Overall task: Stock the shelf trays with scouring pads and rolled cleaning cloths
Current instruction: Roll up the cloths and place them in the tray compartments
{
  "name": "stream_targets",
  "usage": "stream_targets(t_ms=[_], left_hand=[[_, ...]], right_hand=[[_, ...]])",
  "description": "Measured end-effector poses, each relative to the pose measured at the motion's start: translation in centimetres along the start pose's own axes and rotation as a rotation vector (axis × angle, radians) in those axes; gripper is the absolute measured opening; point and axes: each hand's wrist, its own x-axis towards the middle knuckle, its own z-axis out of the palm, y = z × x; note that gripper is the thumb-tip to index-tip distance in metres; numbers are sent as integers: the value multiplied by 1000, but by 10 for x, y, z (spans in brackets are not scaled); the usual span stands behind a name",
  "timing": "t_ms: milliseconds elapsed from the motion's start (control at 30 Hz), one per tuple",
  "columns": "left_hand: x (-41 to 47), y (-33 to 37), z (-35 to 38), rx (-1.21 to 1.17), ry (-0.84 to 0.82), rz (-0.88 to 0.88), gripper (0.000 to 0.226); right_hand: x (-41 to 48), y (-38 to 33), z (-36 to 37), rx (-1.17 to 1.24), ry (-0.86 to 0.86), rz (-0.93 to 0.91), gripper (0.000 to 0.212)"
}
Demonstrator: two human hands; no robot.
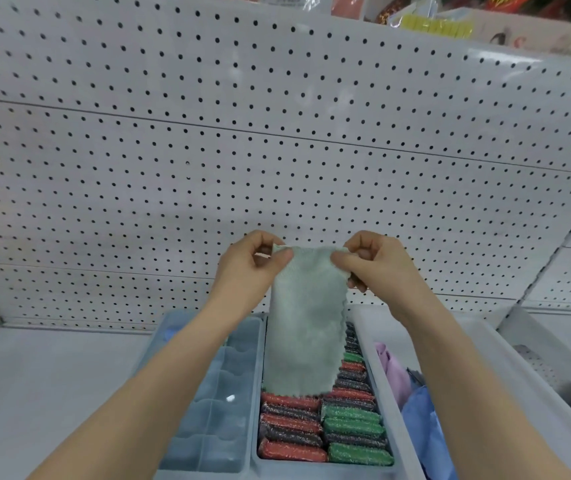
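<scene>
A pale green cleaning cloth [303, 323] hangs unrolled in front of the pegboard. My left hand [249, 268] pinches its top left corner and my right hand [377, 265] pinches its top right corner. Below the cloth, a grey tray [260, 460] holds rows of red, green and dark glittery scouring pads [322, 427]; the cloth hides the far rows. Left of it is a divided blue-grey tray [215, 410] whose visible compartments hold no cloths. On the right, a white tray [381, 368] holds loose purple and blue cloths [415, 410].
A white pegboard [277, 150] backs the shelf. The bare white shelf surface [52, 393] extends to the left. Packaged goods [433, 24] sit on the shelf above. A further white bin [547, 351] stands at the far right.
</scene>
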Motion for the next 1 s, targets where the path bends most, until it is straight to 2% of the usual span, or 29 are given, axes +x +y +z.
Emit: stream_targets(t_ms=[133,267,500,667,767,867,933,1000], left_hand=[[-11,13,13,29,81,123,12],[-17,26,20,1,61,180,13],[-18,30,22,-69,13,163,14],[-20,29,22,-63,-40,115,29],[-20,25,19,-72,5,118,20],[-19,24,15,-87,12,114,15],[-18,24,13,-104,-38,124,14],[-18,26,12,-110,-97,148,18]], right_hand=[[-4,-9,15,117,23,-68,15],[-8,-18,21,206,-2,-102,13],[-9,-20,22,232,21,-119,11],[-10,-18,21,236,11,-100,20],[-13,-16,16,210,-62,-101,21],[-13,-10,5,157,-14,-189,11],[-11,-4,-2,97,-20,-193,24],[-9,-1,-1,118,-141,-137,31]])
